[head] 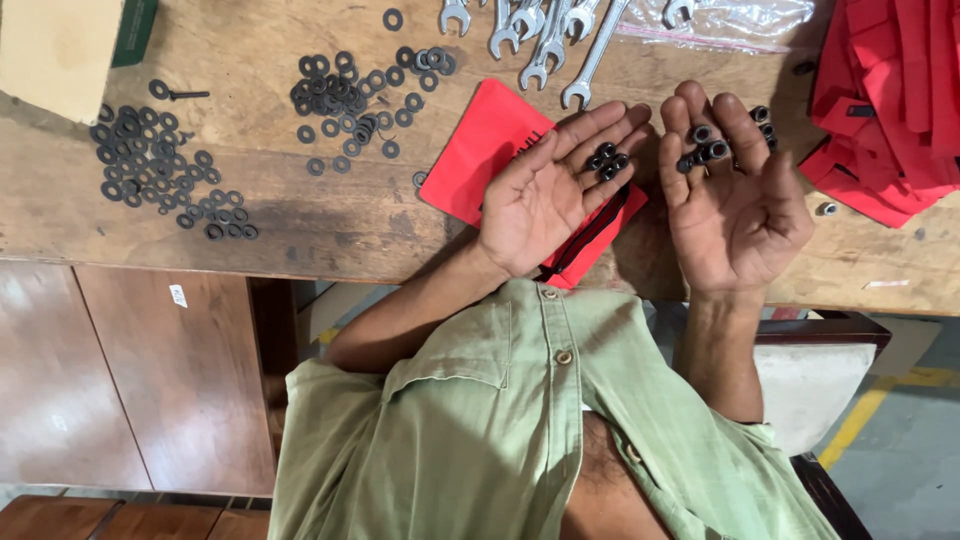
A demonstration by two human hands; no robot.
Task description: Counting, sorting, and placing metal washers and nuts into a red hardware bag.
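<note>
I judged the small black steel nuts point(607, 160) heaped loose on my flat, spread left hand point(545, 195) and right hand point(730, 190), neither grip closed, could roll off near the worn wooden tabletop's point(330, 225) near edge.

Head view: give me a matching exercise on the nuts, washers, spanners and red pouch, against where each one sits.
1. black nuts
2. black washers
3. spanners
4. red pouch

A. at the far edge of the wooden table
B. partly under the left hand
C. in loose piles left of both hands
D. on the fingers of the left hand and right hand

Pairs: 1-D, 2-C, 3-A, 4-B
</note>
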